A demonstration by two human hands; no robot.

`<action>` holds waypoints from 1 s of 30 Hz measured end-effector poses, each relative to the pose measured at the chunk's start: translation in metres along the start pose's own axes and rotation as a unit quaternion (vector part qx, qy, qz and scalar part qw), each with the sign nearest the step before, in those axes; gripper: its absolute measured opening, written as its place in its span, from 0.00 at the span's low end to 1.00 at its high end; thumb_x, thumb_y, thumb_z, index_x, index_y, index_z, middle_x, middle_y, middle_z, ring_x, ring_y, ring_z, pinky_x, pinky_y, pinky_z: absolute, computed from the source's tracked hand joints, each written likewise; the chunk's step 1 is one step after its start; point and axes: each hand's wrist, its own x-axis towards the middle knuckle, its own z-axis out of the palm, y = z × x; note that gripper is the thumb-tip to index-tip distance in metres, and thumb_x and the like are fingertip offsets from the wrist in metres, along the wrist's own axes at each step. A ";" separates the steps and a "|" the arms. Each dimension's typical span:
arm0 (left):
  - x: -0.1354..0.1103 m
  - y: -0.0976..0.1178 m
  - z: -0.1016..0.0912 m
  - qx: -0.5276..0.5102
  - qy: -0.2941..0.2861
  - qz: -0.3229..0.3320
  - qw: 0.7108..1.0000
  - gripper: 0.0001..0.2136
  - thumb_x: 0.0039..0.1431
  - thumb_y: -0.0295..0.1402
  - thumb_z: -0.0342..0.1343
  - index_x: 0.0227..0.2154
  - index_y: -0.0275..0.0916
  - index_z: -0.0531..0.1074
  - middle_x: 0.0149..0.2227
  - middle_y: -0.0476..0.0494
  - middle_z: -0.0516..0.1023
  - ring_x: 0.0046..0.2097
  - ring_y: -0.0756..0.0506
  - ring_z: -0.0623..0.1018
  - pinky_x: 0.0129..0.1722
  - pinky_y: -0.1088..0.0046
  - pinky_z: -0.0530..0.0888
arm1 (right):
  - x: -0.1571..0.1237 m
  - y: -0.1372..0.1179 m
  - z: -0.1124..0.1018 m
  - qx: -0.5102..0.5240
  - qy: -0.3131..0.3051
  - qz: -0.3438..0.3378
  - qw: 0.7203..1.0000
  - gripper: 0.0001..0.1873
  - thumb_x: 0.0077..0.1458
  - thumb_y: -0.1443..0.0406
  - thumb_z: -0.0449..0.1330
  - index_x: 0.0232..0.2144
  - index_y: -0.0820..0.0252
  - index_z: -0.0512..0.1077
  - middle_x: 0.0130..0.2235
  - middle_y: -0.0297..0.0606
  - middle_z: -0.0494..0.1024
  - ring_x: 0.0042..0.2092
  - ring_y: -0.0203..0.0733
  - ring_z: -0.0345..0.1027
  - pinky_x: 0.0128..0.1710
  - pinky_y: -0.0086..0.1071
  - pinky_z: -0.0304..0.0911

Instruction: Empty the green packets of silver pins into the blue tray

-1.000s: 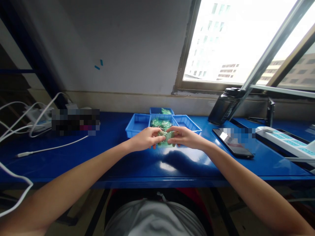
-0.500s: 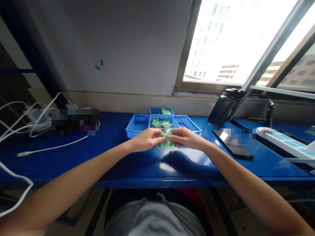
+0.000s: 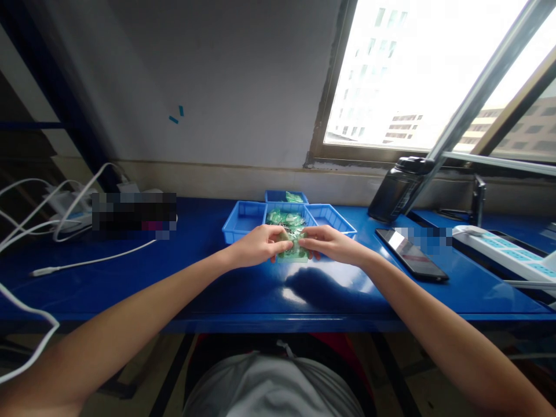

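Note:
A small green see-through plastic bag (image 3: 293, 252) is held between my two hands, in front of the middle blue bin. My left hand (image 3: 261, 244) pinches its left side with thumb and fingers. On the right side, my right hand (image 3: 326, 244) grips it the same way. Too small to make out is what lies inside the bag. Just behind my fingers, the middle bin (image 3: 311, 216) holds several more green bags (image 3: 284, 218) with dark and shiny bits among them.
Blue bins stand at the left (image 3: 243, 221) and right (image 3: 332, 217); a further bin (image 3: 273, 197) behind holds a green packet (image 3: 293, 197). A phone (image 3: 412, 255), a black bottle (image 3: 397, 188) and a power strip (image 3: 508, 252) are at the right. White cables (image 3: 95, 262) run along the left.
Both hands stay in nearly the same place with the green bag between them. The fingers shift only slightly; the bins have not moved.

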 end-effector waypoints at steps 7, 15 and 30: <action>-0.001 0.003 0.001 0.012 0.016 0.004 1.000 0.13 0.56 0.43 0.50 0.30 0.36 0.66 0.21 0.51 0.68 0.24 0.50 0.71 0.22 0.77 0.67 | 0.002 0.008 0.001 -0.053 0.061 0.006 0.997 0.21 0.51 0.49 0.55 0.22 0.62 0.64 0.21 0.33 0.70 0.22 0.32 0.62 0.20 0.26 0.56; -0.002 0.003 0.003 -0.015 0.019 0.017 1.000 0.12 0.56 0.42 0.51 0.31 0.36 0.65 0.25 0.51 0.67 0.23 0.52 0.71 0.21 0.77 0.69 | 0.002 0.008 0.004 -0.067 0.092 0.002 0.993 0.21 0.51 0.50 0.55 0.22 0.62 0.65 0.20 0.34 0.72 0.21 0.33 0.63 0.19 0.26 0.57; 0.000 0.002 0.001 -0.042 0.001 0.015 0.999 0.17 0.57 0.45 0.48 0.39 0.36 0.69 0.38 0.42 0.72 0.39 0.46 0.73 0.33 0.73 0.73 | -0.002 0.002 0.003 -0.003 -0.004 -0.015 1.000 0.20 0.53 0.50 0.54 0.34 0.64 0.69 0.29 0.35 0.72 0.28 0.34 0.66 0.26 0.26 0.63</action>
